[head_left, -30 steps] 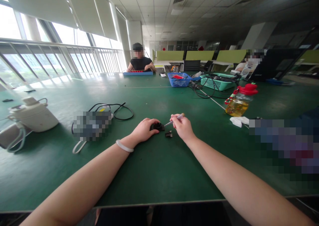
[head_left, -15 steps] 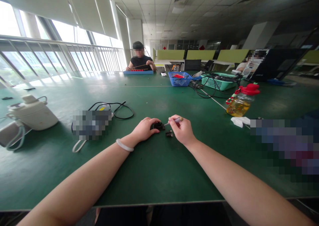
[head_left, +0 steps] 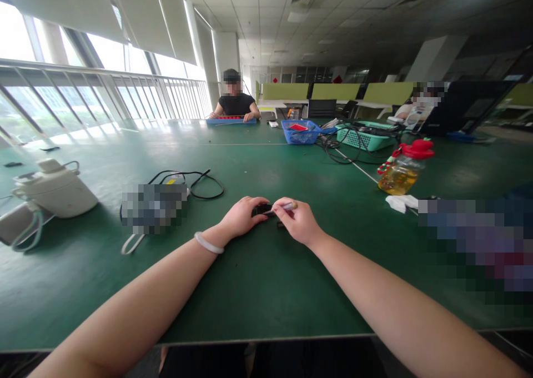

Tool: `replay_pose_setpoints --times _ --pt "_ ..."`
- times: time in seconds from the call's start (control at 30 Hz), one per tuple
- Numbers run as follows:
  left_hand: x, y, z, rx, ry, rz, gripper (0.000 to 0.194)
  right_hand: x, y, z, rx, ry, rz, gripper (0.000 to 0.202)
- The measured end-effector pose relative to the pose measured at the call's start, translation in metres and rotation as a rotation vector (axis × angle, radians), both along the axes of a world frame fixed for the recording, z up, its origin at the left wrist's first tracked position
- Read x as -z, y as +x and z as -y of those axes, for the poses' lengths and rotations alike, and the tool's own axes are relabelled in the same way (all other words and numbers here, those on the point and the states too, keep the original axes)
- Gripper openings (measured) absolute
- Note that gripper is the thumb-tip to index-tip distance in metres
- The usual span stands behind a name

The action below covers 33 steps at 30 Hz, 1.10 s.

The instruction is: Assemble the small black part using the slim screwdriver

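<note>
My left hand point(head_left: 242, 216) rests on the green table and grips a small black part point(head_left: 261, 208) between thumb and fingers. What kind of part it is I cannot make out. My right hand point(head_left: 297, 221) is closed round a screwdriver point(head_left: 288, 205) with a clear handle and a tan end. The screwdriver lies nearly level, its shaft pointing left at the black part; whether the tip touches is hidden. Another small black piece point(head_left: 280, 225) lies on the table, mostly covered by my right hand.
Left stand a white bottle point(head_left: 58, 189) and a blurred object with a black cable point(head_left: 212, 185). To the right are a red-lidded bottle point(head_left: 402, 170) and a tissue point(head_left: 402, 203). Farther back are a blue basket point(head_left: 300, 135), a green basket point(head_left: 362, 139) and a seated person point(head_left: 234, 103).
My right hand has moved left with the screwdriver, towards the black part, and now covers much of the loose piece. My left hand stays put. The person opposite has lowered a hand.
</note>
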<state>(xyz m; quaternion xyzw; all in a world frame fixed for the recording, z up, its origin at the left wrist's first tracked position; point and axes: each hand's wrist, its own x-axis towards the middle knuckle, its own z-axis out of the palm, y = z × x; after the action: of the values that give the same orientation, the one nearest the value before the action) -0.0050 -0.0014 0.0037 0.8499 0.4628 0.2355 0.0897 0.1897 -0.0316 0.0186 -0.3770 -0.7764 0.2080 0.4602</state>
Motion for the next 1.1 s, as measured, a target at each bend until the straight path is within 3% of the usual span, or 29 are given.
replay_pose_setpoints --times 0.2,0.3,0.43,0.6,0.7,0.87,0.97,1.1 --pt "0.0 -0.001 -0.001 -0.115 0.125 0.099 0.035 0.0 0.015 -0.013 0.205 0.009 -0.369 0.027" --pt "0.003 -0.004 -0.004 -0.214 0.166 0.049 0.032 0.005 0.02 -0.024 0.262 -0.028 -0.399 0.027" --pt "0.008 -0.009 -0.007 -0.318 0.09 -0.087 0.03 0.009 0.022 -0.032 0.296 -0.113 -0.404 0.029" --pt "0.0 -0.003 0.003 -0.316 0.158 -0.166 0.025 0.01 0.02 -0.031 0.295 -0.139 -0.382 0.031" --pt "-0.012 0.009 0.019 -0.214 0.266 -0.12 0.025 0.01 0.019 -0.029 0.291 -0.124 -0.349 0.031" --pt "-0.018 0.033 0.046 0.232 0.252 -0.227 0.037 0.011 0.016 -0.03 0.285 -0.094 -0.33 0.031" --pt "-0.011 0.042 0.051 0.271 0.225 -0.282 0.051 0.012 0.015 -0.031 0.28 -0.091 -0.33 0.032" --pt "-0.004 0.043 0.047 0.276 0.192 -0.269 0.029 0.012 0.015 -0.03 0.274 -0.098 -0.326 0.031"
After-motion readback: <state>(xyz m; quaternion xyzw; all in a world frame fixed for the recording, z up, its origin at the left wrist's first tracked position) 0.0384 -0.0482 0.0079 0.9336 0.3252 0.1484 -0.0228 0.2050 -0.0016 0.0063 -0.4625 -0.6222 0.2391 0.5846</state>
